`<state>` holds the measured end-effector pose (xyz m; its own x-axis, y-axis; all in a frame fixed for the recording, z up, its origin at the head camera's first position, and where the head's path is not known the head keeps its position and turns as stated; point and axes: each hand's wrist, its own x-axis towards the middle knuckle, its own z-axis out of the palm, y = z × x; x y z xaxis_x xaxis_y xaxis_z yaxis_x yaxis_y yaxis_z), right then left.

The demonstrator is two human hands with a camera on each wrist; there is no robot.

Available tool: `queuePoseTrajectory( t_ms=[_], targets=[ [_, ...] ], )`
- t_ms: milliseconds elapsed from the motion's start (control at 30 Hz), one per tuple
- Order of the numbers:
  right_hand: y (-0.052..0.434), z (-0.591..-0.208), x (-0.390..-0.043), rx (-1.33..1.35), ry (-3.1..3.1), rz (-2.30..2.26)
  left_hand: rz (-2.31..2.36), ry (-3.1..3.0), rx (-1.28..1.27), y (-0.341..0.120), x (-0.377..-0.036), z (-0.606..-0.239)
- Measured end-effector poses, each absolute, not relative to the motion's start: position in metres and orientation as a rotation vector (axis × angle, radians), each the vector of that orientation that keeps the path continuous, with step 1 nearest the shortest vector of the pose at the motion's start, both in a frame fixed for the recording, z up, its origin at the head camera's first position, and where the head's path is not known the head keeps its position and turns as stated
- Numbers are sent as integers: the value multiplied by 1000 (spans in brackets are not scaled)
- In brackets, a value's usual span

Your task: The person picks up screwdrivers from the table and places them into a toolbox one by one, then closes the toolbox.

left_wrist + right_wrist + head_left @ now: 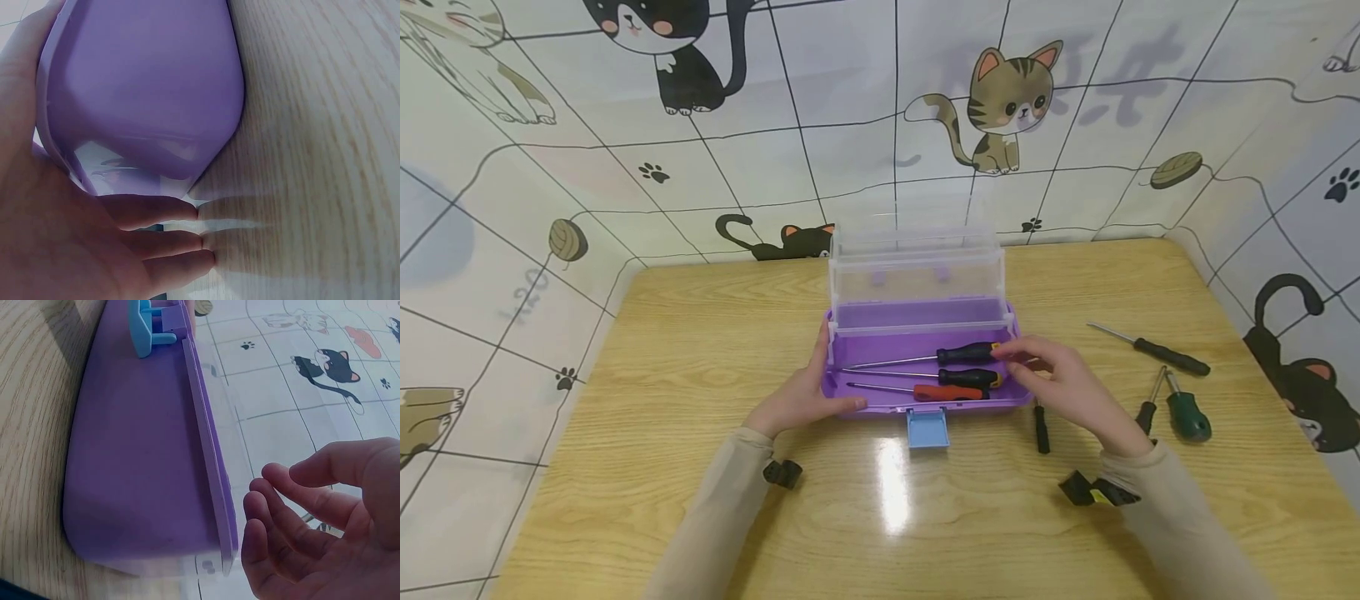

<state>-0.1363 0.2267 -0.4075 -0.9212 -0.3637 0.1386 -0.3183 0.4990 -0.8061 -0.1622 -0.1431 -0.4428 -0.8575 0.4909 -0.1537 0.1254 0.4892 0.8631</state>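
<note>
A purple toolbox (925,404) with a clear raised lid (917,271) stands at the middle of the wooden table (700,350), its blue latch (927,428) hanging toward the near edge. Three screwdrivers lie inside it: one with a black handle (966,352) at the back, a black and yellow one (970,377) in the middle, and a red one (947,392) nearest the front wall. The left hand (808,392) rests against the box's left end, fingers straight along its wall and the tabletop. The right hand (1067,383) hovers over the box's right end, fingers loosely bent and spread, holding nothing, its fingertips just beside the black handle. More screwdrivers lie toward the table's right edge: a thin black one (1165,354), a green stubby one (1187,417) and a small black one (1042,427).
</note>
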Motion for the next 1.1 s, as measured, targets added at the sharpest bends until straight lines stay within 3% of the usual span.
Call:
queuePoseTrajectory(
  t_ms=[433,900,1100],
  targets=[
    [241,-409,-130,-571,2717,-1454,1330,2319,510,-136,-149,-399],
    [259,-415,-120,-428,2735,-1496,1291,2340,506,-134,-148,-398],
    [269,-419,-115,-377,2724,-1512,1281,2386,498,-143,-160,-437]
  ],
)
